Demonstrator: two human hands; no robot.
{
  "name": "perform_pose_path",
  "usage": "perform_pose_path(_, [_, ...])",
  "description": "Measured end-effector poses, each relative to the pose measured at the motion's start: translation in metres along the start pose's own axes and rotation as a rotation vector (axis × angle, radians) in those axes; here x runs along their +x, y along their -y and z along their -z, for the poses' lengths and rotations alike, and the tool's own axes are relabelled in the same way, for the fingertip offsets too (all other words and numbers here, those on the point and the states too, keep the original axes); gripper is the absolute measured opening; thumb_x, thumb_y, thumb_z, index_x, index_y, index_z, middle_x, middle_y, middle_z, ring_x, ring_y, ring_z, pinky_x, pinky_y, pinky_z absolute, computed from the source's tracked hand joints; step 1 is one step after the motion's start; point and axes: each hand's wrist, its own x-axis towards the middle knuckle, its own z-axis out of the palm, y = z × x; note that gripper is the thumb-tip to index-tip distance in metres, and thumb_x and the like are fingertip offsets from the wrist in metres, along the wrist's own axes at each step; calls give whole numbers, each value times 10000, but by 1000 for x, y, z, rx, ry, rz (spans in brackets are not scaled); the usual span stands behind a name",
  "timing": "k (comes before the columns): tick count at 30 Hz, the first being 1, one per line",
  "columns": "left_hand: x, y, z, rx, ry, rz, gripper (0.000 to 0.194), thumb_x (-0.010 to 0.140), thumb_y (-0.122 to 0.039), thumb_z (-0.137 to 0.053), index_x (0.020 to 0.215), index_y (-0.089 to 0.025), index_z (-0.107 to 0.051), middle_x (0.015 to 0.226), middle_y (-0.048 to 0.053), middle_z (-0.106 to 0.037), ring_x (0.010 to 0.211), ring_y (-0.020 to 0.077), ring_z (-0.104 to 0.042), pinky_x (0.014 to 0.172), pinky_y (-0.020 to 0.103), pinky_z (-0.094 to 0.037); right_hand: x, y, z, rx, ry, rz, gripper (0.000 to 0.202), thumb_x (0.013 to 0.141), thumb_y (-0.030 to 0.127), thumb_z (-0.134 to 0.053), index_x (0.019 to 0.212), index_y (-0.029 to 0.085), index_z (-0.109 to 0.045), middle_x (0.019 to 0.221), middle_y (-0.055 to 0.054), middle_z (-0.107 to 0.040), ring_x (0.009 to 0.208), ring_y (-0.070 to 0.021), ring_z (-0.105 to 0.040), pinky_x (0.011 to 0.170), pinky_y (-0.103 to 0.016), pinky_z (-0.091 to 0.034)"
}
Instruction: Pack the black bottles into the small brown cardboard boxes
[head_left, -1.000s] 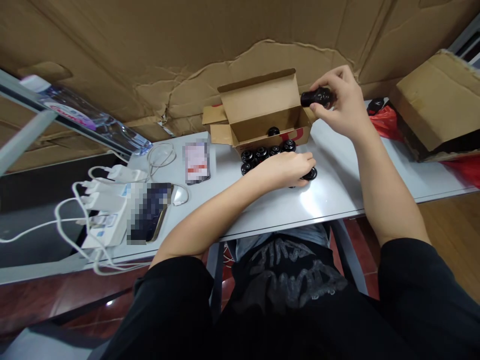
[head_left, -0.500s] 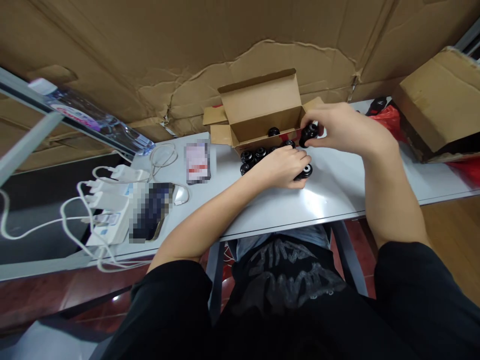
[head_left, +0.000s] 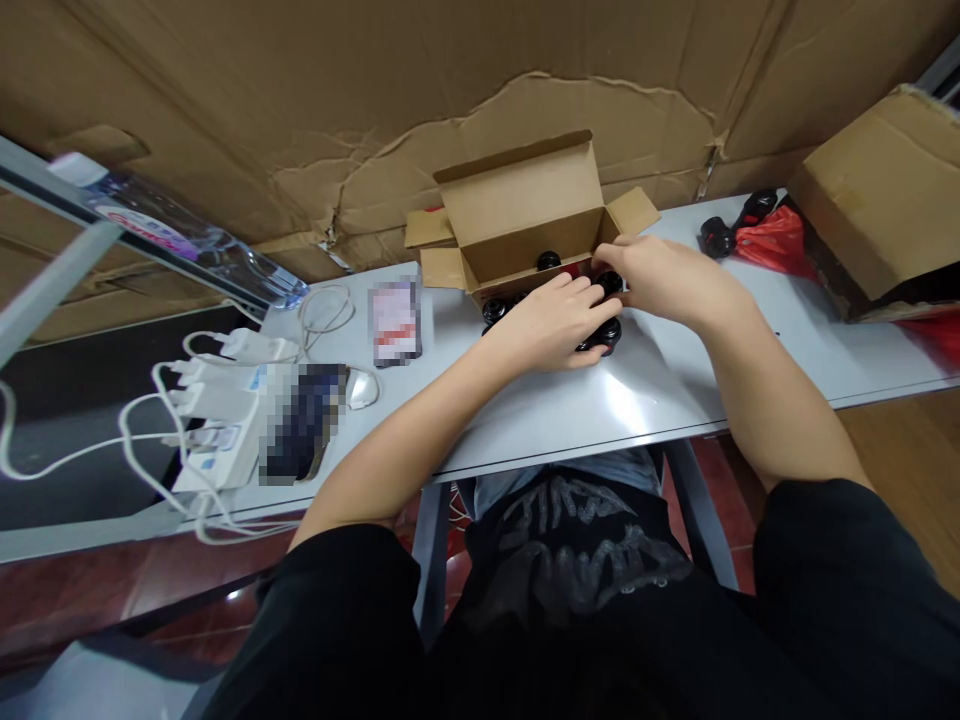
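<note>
My left hand [head_left: 564, 318] reaches across the front of an open cardboard box [head_left: 517, 262], its fingers curled over a black round part [head_left: 611, 335] with ringed ends. Touching it from the right, my right hand [head_left: 651, 275] is closed on another black round part [head_left: 611, 283], by the box's front right corner. More parts of this kind stand on the table left of my left hand, partly covered by it, such as one black part [head_left: 493, 311] at the end of the group. Inside the box a further black part [head_left: 548, 261] shows.
At the right a larger cardboard box [head_left: 885, 190] lies beside a red plastic bag [head_left: 776, 240] and loose black parts [head_left: 718, 237]. To the left are a phone [head_left: 304, 422], a mouse [head_left: 363, 389], a power strip [head_left: 225, 420] with white cables, and a water bottle [head_left: 180, 232].
My right hand has moved left and slightly down with its black part, up to my left hand. Loose black parts by the red bag have come into sight.
</note>
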Motion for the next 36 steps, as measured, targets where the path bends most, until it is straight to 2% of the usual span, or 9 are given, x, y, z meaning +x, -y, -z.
perform_pose_path(4, [0,-1,6,-30,-33,-5,352,1208,-336,-724,1461,-116,-828,1406,257,-857,1376,445,-773,1186,546,-565,-1,-17,15,129,-109,8,300,1206,308,-738,1452,296,-909,1365,-147,-937,1220,-439,-864,1018,-546,-659])
perform_pose_path(7, [-5,-5,7,-51,-54,20,369,1188,-358,-769,1475,-135,-838,1499,276,-833,1429,475,-754,1222,593,-581,21,-20,20,204,-158,39,321,1249,425,-677,1368,322,-956,1315,-136,-946,1265,-461,-857,1107,-589,-664])
perform_pose_path(14, [-71,3,2,-133,-169,210,569,1178,-479,-813,1700,-256,-769,1779,263,-744,1676,527,-655,1381,724,-550,132,3,4,103,221,34,383,1151,561,-900,1400,277,-969,1124,-133,-951,1074,-427,-903,918,-502,-665])
perform_pose_path(17, [-104,18,-5,-172,-216,357,552,1167,-566,-811,1641,-282,-804,1797,262,-729,1704,549,-619,1421,799,-510,154,15,-4,73,235,-3,476,1177,691,-864,1317,251,-977,1109,-162,-937,1050,-431,-895,916,-516,-661])
perform_pose_path(20, [-122,35,-15,-222,-260,433,593,1158,-665,-806,1619,-291,-803,1773,253,-735,1686,537,-621,1435,816,-507,153,24,-13,51,175,-50,435,1168,656,-885,1264,238,-961,1151,-196,-929,1128,-459,-886,961,-539,-679])
perform_pose_path(23, [-126,48,-25,-241,-297,464,728,1143,-777,-804,1674,-281,-760,1798,255,-712,1697,528,-601,1459,815,-498,146,27,-20,50,116,-67,346,1093,478,-981,1317,218,-937,1244,-223,-934,1184,-477,-873,996,-545,-696])
perform_pose_path(28, [-122,52,-33,-287,-305,447,779,1139,-786,-809,1710,-262,-727,1788,261,-718,1671,516,-645,1465,796,-518,147,24,-20,80,154,27,444,1041,349,-943,1473,247,-953,1279,-154,-969,1080,-400,-869,841,-444,-663])
perform_pose_path(32, [-119,35,-25,-231,-314,415,751,1104,-731,-891,1698,-291,-756,1890,263,-677,1793,537,-587,1495,825,-486,155,25,-13,69,313,114,530,1062,357,-878,1587,324,-943,1230,-67,-979,981,-336,-876,791,-403,-623])
perform_pose_path(36, [-105,-4,-9,-139,-254,231,546,1149,-578,-901,1652,-386,-814,1941,166,-695,1897,480,-552,1530,811,-485,141,24,1,129,211,167,642,986,491,-957,1610,340,-928,1277,-81,-976,1144,-408,-890,936,-466,-683])
